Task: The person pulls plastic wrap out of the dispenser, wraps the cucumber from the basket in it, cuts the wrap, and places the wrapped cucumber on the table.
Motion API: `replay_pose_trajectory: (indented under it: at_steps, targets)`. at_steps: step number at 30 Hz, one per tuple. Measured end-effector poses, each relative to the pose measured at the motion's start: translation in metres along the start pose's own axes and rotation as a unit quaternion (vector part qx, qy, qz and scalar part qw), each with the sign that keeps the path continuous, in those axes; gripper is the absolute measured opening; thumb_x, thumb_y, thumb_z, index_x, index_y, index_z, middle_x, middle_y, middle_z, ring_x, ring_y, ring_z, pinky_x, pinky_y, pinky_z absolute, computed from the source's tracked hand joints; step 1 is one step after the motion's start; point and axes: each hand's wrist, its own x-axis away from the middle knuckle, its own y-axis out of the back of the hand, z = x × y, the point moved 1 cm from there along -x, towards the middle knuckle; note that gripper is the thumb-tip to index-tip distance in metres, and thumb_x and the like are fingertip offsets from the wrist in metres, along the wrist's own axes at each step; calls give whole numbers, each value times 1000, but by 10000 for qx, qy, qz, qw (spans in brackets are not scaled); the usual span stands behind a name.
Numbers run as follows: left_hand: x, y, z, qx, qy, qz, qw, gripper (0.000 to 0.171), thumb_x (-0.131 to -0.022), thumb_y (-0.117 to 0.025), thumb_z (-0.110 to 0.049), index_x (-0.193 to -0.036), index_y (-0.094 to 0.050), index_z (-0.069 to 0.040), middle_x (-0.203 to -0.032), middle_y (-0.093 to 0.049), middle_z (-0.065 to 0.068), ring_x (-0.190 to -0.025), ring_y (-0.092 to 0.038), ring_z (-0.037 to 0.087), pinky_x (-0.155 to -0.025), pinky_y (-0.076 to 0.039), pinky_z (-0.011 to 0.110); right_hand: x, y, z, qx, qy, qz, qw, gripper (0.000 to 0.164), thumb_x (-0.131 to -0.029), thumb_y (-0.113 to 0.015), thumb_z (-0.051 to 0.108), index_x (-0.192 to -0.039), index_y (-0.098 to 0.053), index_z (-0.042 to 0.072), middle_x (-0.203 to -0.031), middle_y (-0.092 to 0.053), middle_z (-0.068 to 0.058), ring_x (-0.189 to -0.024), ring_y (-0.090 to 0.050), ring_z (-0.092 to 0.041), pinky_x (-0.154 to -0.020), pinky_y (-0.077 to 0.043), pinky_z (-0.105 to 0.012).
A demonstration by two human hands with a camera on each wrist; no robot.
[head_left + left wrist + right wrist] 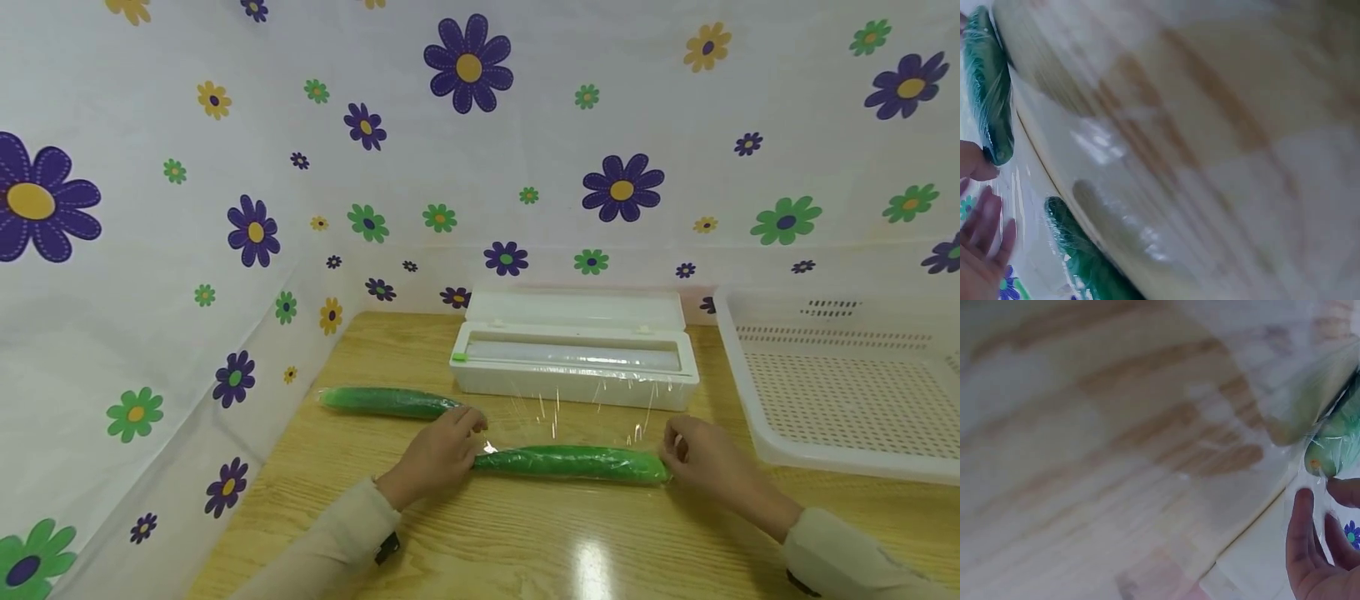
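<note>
The near cucumber [573, 463] lies lengthwise across my front, under clear film [558, 414] that runs back to the dispenser box. My right hand [708, 467] is at its paler end, fingers curled with the thumb, pinching the film just beyond the tip. My left hand [438, 457] is at the darker end; its thumb touches the tip in the left wrist view and its fingers are bent and partly parted. Whether they grip the film I cannot tell.

A second cucumber [390, 402], film-wrapped, lies behind and left, its right end just beside my left fingers. The white dispenser box [570, 387] stands behind the near cucumber, lid [573, 310] raised, film roll [570, 357] inside.

The surface [487, 550] is wood-grained and reflects a light near my side. A flower-printed sheet [540, 125] covers the walls, bordering its left and far edges. At right, a white perforated basket [738, 392] limits sideways travel behind my right hand. A strip of wood separates box and basket; a broader stretch extends from the near cucumber towards me, between my sleeves [337, 529].
</note>
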Motion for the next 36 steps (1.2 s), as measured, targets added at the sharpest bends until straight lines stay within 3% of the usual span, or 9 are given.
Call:
replay_pose_trajectory:
  at_steps: [2, 5, 9, 18, 22, 26, 29, 32, 36]
  targets:
    - [-2, 0, -3, -294, -816, -275, 9959, 27, -83, -67, -2, -104, -59, -15, -100, -58, 0, -88, -58, 10, -69, -51, 20, 1, -2, 0, 56, 296, -247, 9992, 21, -76, -70, -1, -75, -51, 10, -76, -56, 1, -68, -54, -8, -55, -46, -20]
    - [-4, -1, -7, -572, -1796, -401, 9813, 36, -80, -69, 4, -105, -61, -19, -99, -57, -2, -87, -57, 8, -73, -50, 19, 2, -5, 0, 219, 1128, -705, 9909, 32, -70, -69, -12, -71, -48, 13, -79, -52, 3, -73, -50, -7, -58, -46, -18]
    - [-6, 0, -10, -684, -2311, -274, 9701, 45, -81, -68, 5, -114, -62, -25, -99, -58, -4, -87, -57, 7, -76, -50, 19, 6, -9, -1, 216, 1913, -910, 9771, 42, -65, -67, -21, -70, -52, 18, -85, -52, 7, -77, -52, -6, -62, -49, -17]
    - [-3, 6, -12, -741, -2080, 521, 9739, 58, -81, -64, 8, -131, -55, -19, -114, -67, -4, -102, -64, 9, -90, -52, 26, 6, -6, -4, -297, 1220, 199, 9919, 18, -78, -64, -7, -85, -64, 9, -82, -67, -1, -74, -62, -12, -62, -53, -20]
    - [-3, 8, -15, -1040, -1862, 872, 9731, 55, -85, -60, 6, -135, -51, -16, -118, -66, -3, -106, -64, 12, -92, -51, 29, 6, -5, -6, -222, 1121, 302, 9930, 15, -81, -61, -6, -85, -66, 7, -81, -68, -1, -72, -62, -11, -62, -53, -21]
    - [-5, 9, -20, -1119, -1412, 1421, 9733, 45, -95, -51, -9, -139, -46, -13, -123, -63, 1, -111, -61, 15, -97, -49, 33, 7, -5, -5, 23, 1015, 413, 9940, 7, -85, -62, 2, -89, -66, 5, -83, -67, -1, -72, -61, -10, -62, -53, -22]
    - [-6, 8, -23, -927, -1063, 1764, 9742, 49, -98, -48, -30, -142, -40, -11, -125, -61, 4, -113, -59, 18, -99, -47, 35, 10, -5, -1, 442, 861, 600, 9935, 17, -85, -66, 17, -95, -64, 4, -87, -64, 1, -73, -58, -7, -62, -52, -22]
    - [-6, 4, -23, -871, -969, 1826, 9745, 61, -95, -51, -42, -143, -37, -9, -124, -59, 4, -110, -59, 18, -95, -49, 33, 12, -5, 3, 842, 840, 697, 9905, 29, -81, -72, 25, -99, -62, 5, -91, -61, 2, -75, -58, -6, -63, -52, -24]
    - [-5, 2, -21, -1069, -1173, 1461, 9765, 58, -91, -60, -35, -139, -43, -8, -116, -60, 4, -101, -61, 15, -87, -52, 29, 13, -5, 4, 995, 856, 713, 9888, 31, -77, -76, 22, -99, -61, 5, -92, -59, 2, -76, -59, -9, -66, -53, -28]
